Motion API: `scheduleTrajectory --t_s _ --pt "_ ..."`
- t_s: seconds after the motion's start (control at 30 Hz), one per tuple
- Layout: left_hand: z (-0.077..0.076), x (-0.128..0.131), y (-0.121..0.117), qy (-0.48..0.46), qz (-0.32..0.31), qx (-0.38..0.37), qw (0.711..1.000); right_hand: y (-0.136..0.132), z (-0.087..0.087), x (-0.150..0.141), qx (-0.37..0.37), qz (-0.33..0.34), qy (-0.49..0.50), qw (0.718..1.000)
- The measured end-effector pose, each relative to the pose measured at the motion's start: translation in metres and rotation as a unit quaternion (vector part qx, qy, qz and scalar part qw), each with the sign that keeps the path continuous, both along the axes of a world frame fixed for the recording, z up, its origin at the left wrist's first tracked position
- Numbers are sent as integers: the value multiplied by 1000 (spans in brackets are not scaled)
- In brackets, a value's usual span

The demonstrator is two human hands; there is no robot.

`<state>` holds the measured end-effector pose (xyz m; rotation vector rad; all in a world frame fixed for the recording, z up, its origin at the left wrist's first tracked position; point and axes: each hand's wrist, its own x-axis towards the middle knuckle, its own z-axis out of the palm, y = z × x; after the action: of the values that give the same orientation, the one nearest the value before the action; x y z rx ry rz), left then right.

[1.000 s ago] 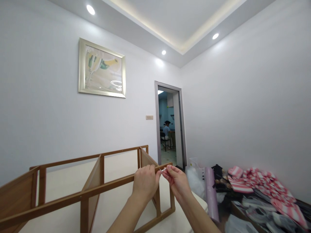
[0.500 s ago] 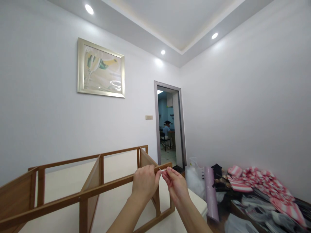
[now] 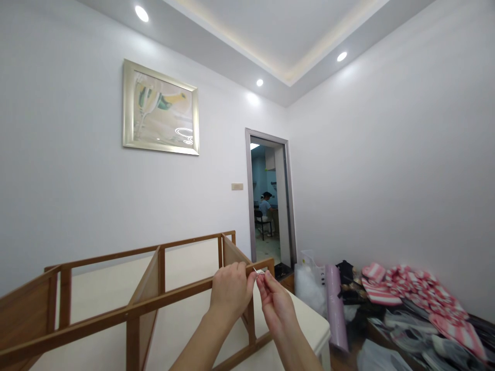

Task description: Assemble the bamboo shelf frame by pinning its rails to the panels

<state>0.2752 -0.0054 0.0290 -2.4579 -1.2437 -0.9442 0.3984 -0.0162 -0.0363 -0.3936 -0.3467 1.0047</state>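
A brown wooden shelf frame [image 3: 178, 296] lies on its side across a cream-white table [image 3: 311, 319]. My left hand [image 3: 232, 288] is wrapped over its front rail near the right end, the thumb close to a thin silvery metal piece [image 3: 256, 271]. Between thumb and fingertips of my right hand [image 3: 276, 299] this small piece is pinched against the rail. Its far end and exact kind are hidden by the fingers.
To the right of the table stand a lilac roll [image 3: 336, 309] and a clear plastic bag [image 3: 308, 288]. Pink-and-white striped cloth [image 3: 421, 288] is heaped farther right. Beyond the doorway [image 3: 266, 206] a person sits at a counter.
My right hand has turned and shifted slightly left, its fingers drawn more upright and together at the metal piece. My left hand and the shelf frame have stayed in place.
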Motion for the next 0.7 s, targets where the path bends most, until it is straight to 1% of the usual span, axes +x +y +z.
scheduleTrajectory --t_s 0.3,0.57,0.7 --pt "-1 0 0 0 -1 5 1000 -4 6 -1 -7 -9 -5 1000" --pt "-3 0 2 2 2 11 1000 -6 11 2 5 -42 -57 997" --pt "-3 1 2 -2 3 10 1000 -6 17 8 3 -44 -91 995"
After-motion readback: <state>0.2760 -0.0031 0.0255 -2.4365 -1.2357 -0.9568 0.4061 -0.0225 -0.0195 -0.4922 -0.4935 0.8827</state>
